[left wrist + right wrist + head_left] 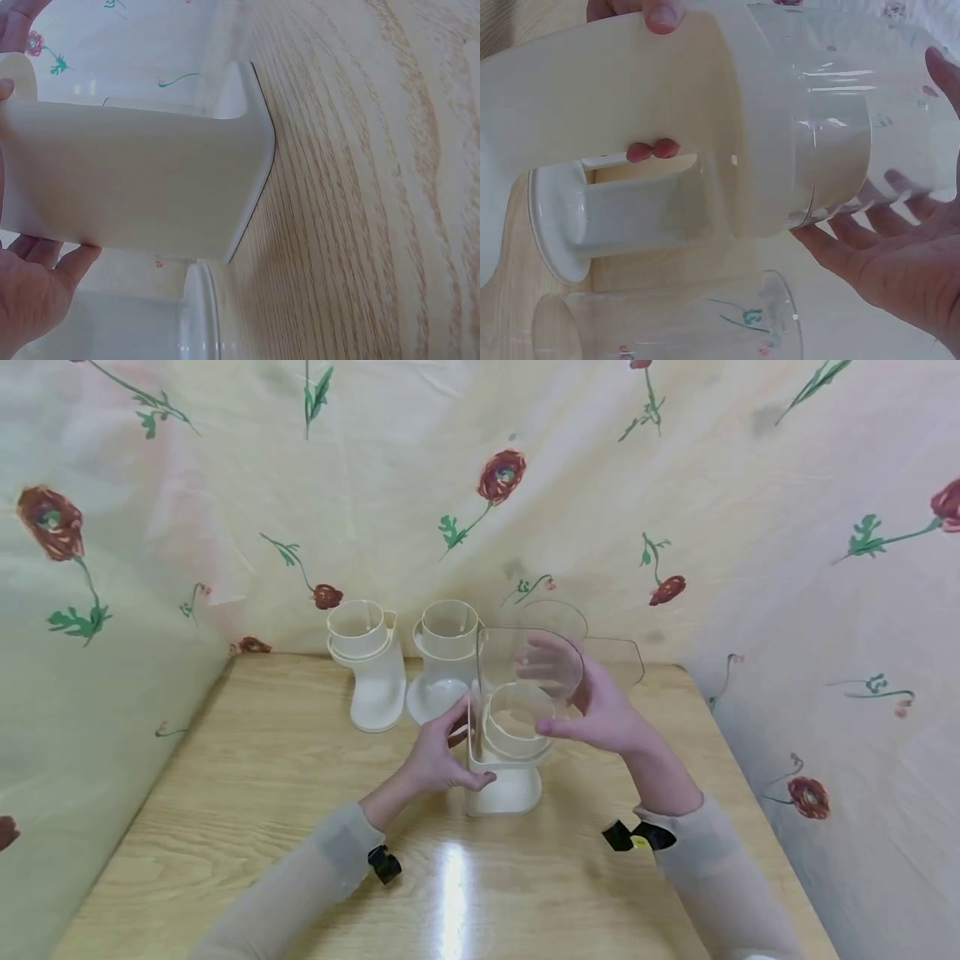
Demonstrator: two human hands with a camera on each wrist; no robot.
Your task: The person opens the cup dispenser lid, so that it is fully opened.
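A white stand (508, 789) with a short column and a wide ring on top stands upright on the table. My left hand (442, 753) grips its column from the left, thumb in front and fingers behind. Beyond the ring in the right wrist view, a clear plastic container (907, 90) lines up with it, its lower part inside the ring. My right hand (603, 714) holds this container from the right, fingers along one wall and thumb on the other. The left wrist view shows the column's flat back (135, 172) and its base on the wood.
Two similar white stands (378, 693) are behind to the left, near the back edge. Another clear container (558, 607) rises behind my right hand, with a clear rim (640, 660) beside it. Flowered cloth (390, 510) hangs around the wooden table (285, 810).
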